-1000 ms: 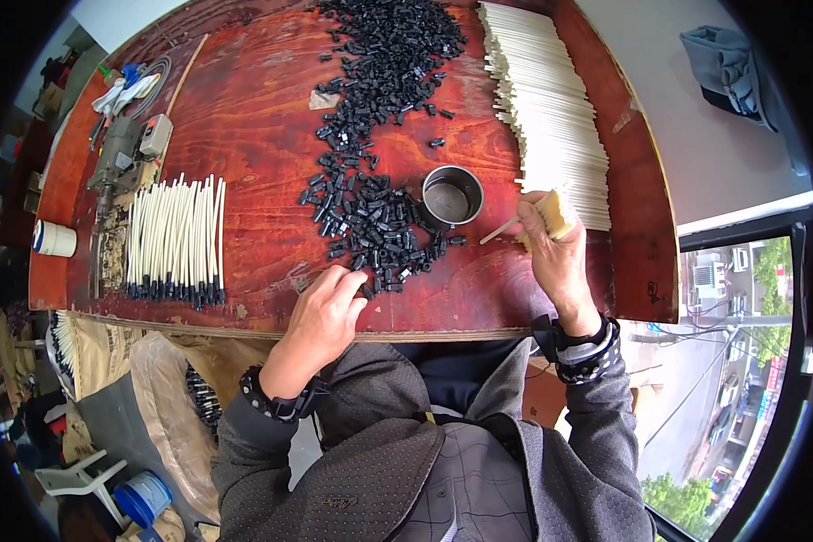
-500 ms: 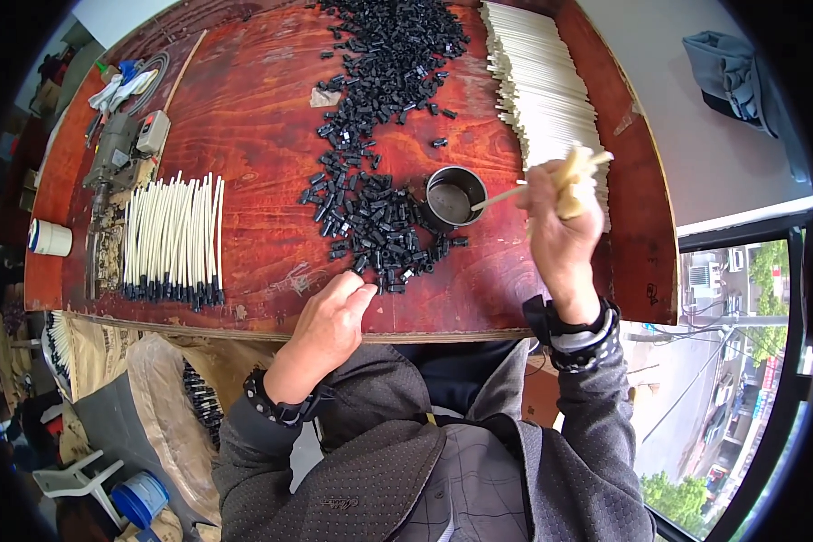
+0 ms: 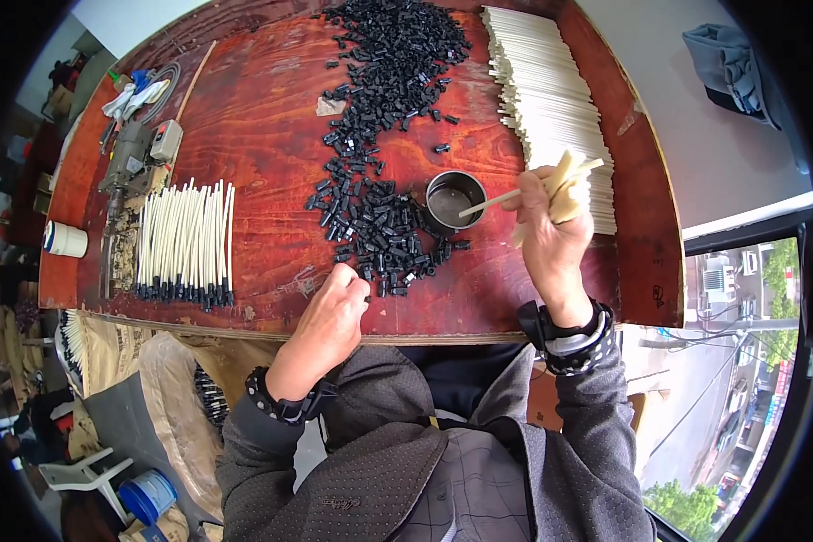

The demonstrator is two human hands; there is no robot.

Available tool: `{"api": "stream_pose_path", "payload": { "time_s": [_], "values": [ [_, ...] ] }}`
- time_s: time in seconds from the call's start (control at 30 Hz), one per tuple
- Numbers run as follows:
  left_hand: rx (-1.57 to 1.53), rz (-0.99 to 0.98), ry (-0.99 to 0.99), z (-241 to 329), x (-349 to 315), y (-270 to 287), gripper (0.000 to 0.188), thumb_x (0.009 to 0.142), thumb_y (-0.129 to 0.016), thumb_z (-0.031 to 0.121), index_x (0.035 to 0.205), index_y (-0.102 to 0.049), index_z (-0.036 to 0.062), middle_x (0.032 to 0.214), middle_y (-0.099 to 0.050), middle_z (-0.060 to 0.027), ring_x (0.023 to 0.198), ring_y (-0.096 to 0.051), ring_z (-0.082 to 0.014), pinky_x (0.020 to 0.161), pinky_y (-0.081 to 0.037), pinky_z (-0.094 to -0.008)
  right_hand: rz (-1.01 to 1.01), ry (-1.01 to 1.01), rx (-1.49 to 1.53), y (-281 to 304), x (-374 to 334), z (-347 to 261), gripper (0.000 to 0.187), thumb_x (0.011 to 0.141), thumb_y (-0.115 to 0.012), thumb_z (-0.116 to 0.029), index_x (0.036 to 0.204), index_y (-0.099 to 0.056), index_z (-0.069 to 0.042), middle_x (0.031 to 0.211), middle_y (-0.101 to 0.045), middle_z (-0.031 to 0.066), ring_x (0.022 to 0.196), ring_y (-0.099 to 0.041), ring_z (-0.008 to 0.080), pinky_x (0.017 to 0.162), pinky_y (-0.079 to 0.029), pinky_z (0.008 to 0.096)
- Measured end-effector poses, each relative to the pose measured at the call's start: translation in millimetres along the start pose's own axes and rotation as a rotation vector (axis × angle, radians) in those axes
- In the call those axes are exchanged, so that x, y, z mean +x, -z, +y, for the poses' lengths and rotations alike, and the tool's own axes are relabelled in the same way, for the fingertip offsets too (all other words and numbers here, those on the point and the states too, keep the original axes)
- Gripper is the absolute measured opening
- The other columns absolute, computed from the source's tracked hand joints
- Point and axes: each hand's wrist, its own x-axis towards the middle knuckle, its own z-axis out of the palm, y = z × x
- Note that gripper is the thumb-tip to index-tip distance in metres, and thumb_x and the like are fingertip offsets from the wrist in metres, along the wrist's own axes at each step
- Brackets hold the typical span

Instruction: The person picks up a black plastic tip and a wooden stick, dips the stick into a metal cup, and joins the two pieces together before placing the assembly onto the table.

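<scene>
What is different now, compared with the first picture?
The rod in the right hand moved left: its tip, earlier beside the cup, now shows within the cup's rim. The left hand is more closed; whether it holds anything is hidden. The cup, black pieces and rod stack stayed in place.

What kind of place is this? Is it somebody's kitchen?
It looks more like a small workshop. There's a big heap of little black parts, a long row of pale sticks, and what seems to be a grey metal machine on the red wooden table.
</scene>
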Motion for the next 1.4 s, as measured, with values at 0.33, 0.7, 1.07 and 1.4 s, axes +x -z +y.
{"api": "stream_pose_path", "payload": {
  "time_s": [0.33, 0.7, 1.07, 1.4],
  "values": [
    [-0.749, 0.104, 0.174, 33, 23, -16, 0.011, 0.095, -0.064, -0.004, 0.104, -0.057, -0.0032, 0.094, -0.056, -0.0065, 0.067, -0.056, -0.0091, 0.057, -0.046, -0.0244, -0.054, -0.475, 0.444, 2, -21, -32, 0.020, 0.102, -0.066, -0.021, 0.102, -0.062, -0.002, 0.073, -0.067, 0.0074, 0.058, -0.063, 0.0132, 0.052, -0.047, 0.0246],
    [-0.812, 0.244, 0.094, 34, 25, -32, 0.010, 0.095, -0.065, -0.004, 0.103, -0.061, -0.0031, 0.095, -0.057, -0.0054, 0.070, -0.055, -0.0083, 0.059, -0.045, -0.0225, -0.107, -0.398, 0.393, -9, -37, -40, 0.019, 0.102, -0.066, -0.019, 0.101, -0.062, 0.000, 0.077, -0.068, 0.0085, 0.058, -0.064, 0.0137, 0.051, -0.048, 0.0253],
    [0.003, 0.754, 0.394, -49, -28, 79, 0.009, 0.089, -0.066, 0.003, 0.097, -0.065, 0.0001, 0.091, -0.063, -0.0150, 0.080, -0.063, -0.0310, 0.072, -0.051, -0.0390, 0.000, -0.459, 0.372, 4, -25, 8, 0.010, 0.100, -0.066, -0.013, 0.104, -0.062, -0.005, 0.072, -0.049, -0.0051, 0.057, -0.042, 0.0046, 0.051, -0.033, 0.0233],
    [0.829, 0.836, 0.737, -173, -122, 179, 0.011, 0.088, -0.065, 0.002, 0.098, -0.066, -0.0005, 0.099, -0.064, -0.0198, 0.087, -0.062, -0.0399, 0.079, -0.052, -0.0455, 0.072, -0.276, 0.202, 5, -21, 36, 0.016, 0.102, -0.064, -0.019, 0.104, -0.062, -0.004, 0.072, -0.055, 0.0011, 0.062, -0.054, 0.0117, 0.061, -0.047, 0.0277]
  ]
}}
